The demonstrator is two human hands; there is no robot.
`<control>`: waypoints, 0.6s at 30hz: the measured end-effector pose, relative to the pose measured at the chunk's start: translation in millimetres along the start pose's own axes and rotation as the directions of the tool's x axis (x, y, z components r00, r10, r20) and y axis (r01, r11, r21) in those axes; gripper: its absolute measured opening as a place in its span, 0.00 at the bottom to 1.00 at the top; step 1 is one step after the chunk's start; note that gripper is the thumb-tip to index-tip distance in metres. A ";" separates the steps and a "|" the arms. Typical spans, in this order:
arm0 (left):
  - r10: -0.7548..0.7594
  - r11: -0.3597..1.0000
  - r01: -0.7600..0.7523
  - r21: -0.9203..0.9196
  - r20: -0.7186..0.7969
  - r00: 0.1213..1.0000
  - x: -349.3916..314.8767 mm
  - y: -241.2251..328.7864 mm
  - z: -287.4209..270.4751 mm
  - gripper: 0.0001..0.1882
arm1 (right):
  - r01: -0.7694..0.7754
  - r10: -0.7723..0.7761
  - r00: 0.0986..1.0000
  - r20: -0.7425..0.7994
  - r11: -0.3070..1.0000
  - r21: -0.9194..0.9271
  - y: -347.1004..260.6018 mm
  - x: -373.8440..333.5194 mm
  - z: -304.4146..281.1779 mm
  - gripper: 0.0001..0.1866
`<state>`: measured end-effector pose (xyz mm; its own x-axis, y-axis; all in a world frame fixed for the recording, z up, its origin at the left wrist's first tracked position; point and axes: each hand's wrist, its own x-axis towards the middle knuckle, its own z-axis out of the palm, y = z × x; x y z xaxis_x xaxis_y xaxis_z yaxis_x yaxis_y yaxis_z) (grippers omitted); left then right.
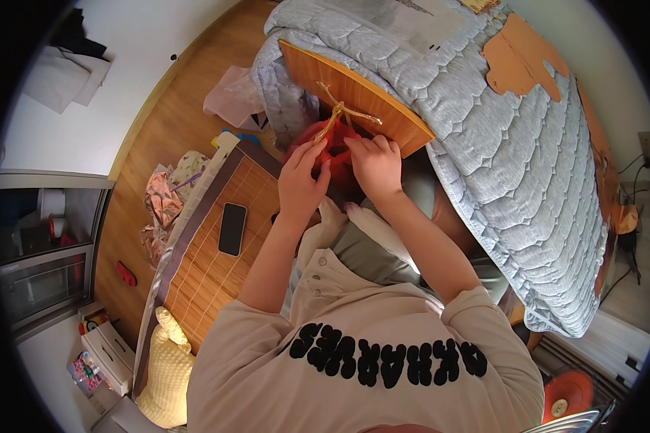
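In front of me, between my knees and a wooden board [361, 90], lies a bundle of thin red material [337, 153], perhaps a plastic bag. A shiny gold twisted strand [337, 112] rises from it, with its ends spread against the board. My left hand [303, 177] is on the left of the bundle, its fingertips closed at the strand's lower end and the thumb near the red material. On the right, my right hand [378, 166] is closed with curled fingers at the bundle's edge. What exactly its fingertips pinch is hidden.
A grey quilted mattress [498, 166] fills the right side, with torn brown cardboard [525, 58] on it. To my left, a black phone [232, 229] lies on a bamboo mat [202, 267] beside a yellow pillow [167, 375]. A pink plastic bag [231, 97] sits on the floor.
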<state>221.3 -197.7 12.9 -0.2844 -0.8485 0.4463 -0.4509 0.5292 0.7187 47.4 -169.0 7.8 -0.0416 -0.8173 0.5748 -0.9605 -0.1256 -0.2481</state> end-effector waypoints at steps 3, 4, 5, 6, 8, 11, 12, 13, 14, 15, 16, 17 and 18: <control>-0.003 1.000 0.003 0.003 -0.001 1.000 -0.4 -1.4 0.1 0.22 | -0.037 0.061 0.990 0.127 0.982 -0.183 -4.0 4.9 0.5 0.04; -0.002 1.000 0.002 0.011 -0.001 1.000 -0.1 -1.6 -0.1 0.22 | -0.034 0.070 0.987 0.148 0.971 -0.237 -4.3 6.0 0.4 0.02; 0.000 1.000 0.000 0.012 0.000 1.000 0.4 -2.4 -0.7 0.22 | -0.029 0.080 0.982 0.168 0.957 -0.289 -5.2 7.1 0.8 0.01; 0.035 0.998 -0.035 0.042 -0.005 0.999 0.8 -3.4 -1.7 0.21 | -0.030 0.081 0.983 0.166 0.957 -0.287 -7.0 8.8 2.4 0.01; 0.070 0.995 -0.070 0.065 -0.007 0.997 0.7 -2.8 -0.7 0.21 | -0.086 0.131 0.949 0.286 0.983 -0.163 -6.4 10.6 8.7 0.04; 0.039 0.999 -0.039 0.026 0.019 0.999 -0.3 0.2 2.0 0.22 | -0.026 0.024 0.962 0.273 1.000 0.003 1.6 14.8 17.0 0.05; 0.080 0.996 -0.081 0.029 0.008 0.997 0.8 1.4 4.0 0.22 | -0.028 0.027 0.962 0.272 1.000 -0.001 5.0 17.8 20.5 0.05; 0.119 0.992 -0.119 0.036 -0.002 0.993 0.4 0.7 4.3 0.22 | -0.104 0.095 0.904 0.417 0.995 -0.002 4.6 22.5 23.8 0.06; 0.120 0.992 -0.120 0.035 -0.001 0.993 0.0 0.4 5.1 0.22 | -0.178 0.157 0.819 0.552 0.984 -0.015 4.6 24.7 24.9 0.08; 0.120 0.992 -0.120 0.030 0.007 0.993 -0.2 0.3 6.4 0.22 | -0.181 0.160 0.819 0.551 0.983 -0.017 5.6 23.9 23.0 0.08; 0.116 0.993 -0.117 0.031 0.011 0.993 -1.6 -1.7 5.5 0.22 | -0.240 0.158 0.785 0.599 0.969 0.058 0.9 26.4 16.5 0.09; 0.114 0.993 -0.115 0.035 0.009 0.993 -2.5 -3.9 4.2 0.22 | -0.302 0.151 0.748 0.646 0.945 0.128 -3.2 29.3 11.8 0.10; 0.116 0.993 -0.117 0.036 0.014 0.993 -3.1 -6.5 2.4 0.21 | -0.300 0.147 0.748 0.647 0.945 0.132 -5.2 30.6 11.4 0.10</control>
<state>223.1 -198.5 5.6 -0.3464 -0.7811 0.5195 -0.4449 0.6244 0.6420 54.3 -199.8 17.8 0.0059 -0.9938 -0.1107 -0.8588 0.0517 -0.5098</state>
